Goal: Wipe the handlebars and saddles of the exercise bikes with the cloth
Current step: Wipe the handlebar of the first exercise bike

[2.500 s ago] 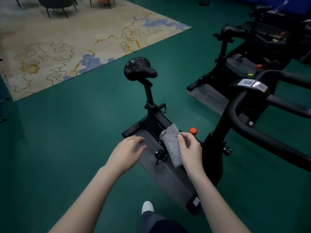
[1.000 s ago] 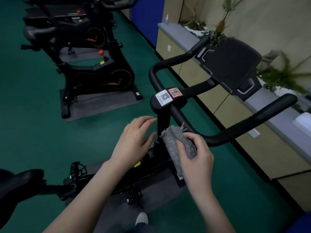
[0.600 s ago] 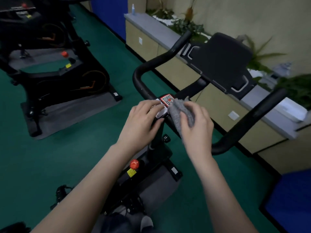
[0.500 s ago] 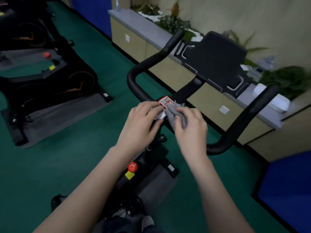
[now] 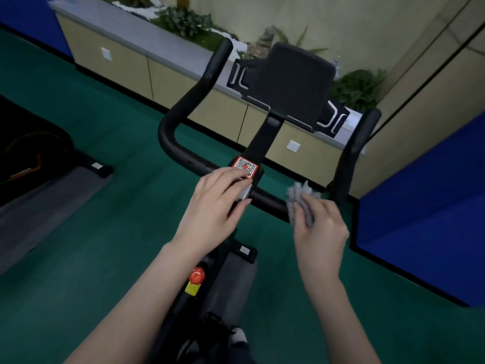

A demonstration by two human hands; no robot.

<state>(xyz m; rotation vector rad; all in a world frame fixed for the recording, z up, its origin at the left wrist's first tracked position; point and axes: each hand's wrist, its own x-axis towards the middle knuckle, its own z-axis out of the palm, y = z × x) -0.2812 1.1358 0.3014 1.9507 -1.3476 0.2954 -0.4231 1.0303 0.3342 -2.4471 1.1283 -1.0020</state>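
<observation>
The black handlebar [image 5: 183,153] of the exercise bike curves in front of me, with a tablet holder [image 5: 291,85] above its centre and a QR sticker [image 5: 245,166] on the stem. My right hand [image 5: 319,224] grips the grey cloth [image 5: 299,198] and presses it against the right part of the crossbar. My left hand [image 5: 217,206] rests on the centre of the bar just below the sticker, fingers laid over it. The saddle is out of view.
A red knob [image 5: 196,275] sits on the frame below. Another bike [image 5: 31,153] on a grey mat stands at the left. A low cabinet [image 5: 126,59] with plants runs along the wall, and a blue panel [image 5: 425,206] stands at the right.
My right hand has slid the cloth from the centre by the sticker out to the right along the crossbar. My left hand stays on the centre. The view has turned towards the handlebar.
</observation>
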